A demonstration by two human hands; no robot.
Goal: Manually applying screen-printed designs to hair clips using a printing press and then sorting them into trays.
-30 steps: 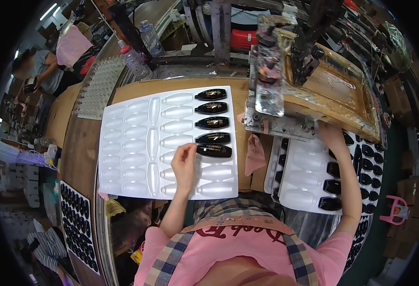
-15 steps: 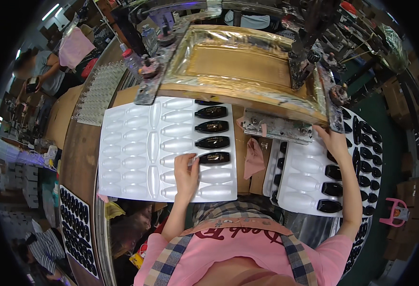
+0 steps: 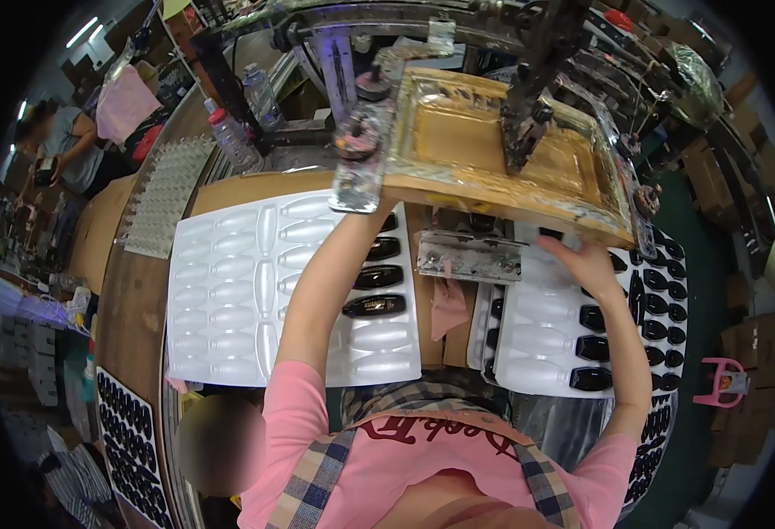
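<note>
My left arm (image 3: 321, 286) reaches forward across the white moulded tray (image 3: 220, 366). Its hand goes in beneath the near edge of a wooden-framed printing screen (image 3: 493, 204), so the fingers are hidden. Glossy black bottle-shaped pieces lie in the tray's right column; the nearest black piece (image 3: 374, 306) bears gold print. My right hand (image 3: 585, 264) hovers over the far part of a second white tray (image 3: 528, 375), thumb stretched apart, with nothing visible in it. More black pieces (image 3: 592, 348) sit along that tray's right side. Between the trays is an ink-stained metal fixture (image 3: 471, 258).
A pink cloth (image 3: 449, 309) hangs below the fixture. Clear plastic bottles (image 3: 229, 137) and a spiky clear rack (image 3: 167, 189) stand at far left. Another tray of black pieces (image 3: 127, 441) is at lower left. Another person (image 3: 74, 145) works beyond; a pink stool (image 3: 718, 381) stands right.
My left hand has left the black piece on the left tray and gone forward under the screen's edge. My right hand stays near the second tray. The screen appears tilted and farther right.
</note>
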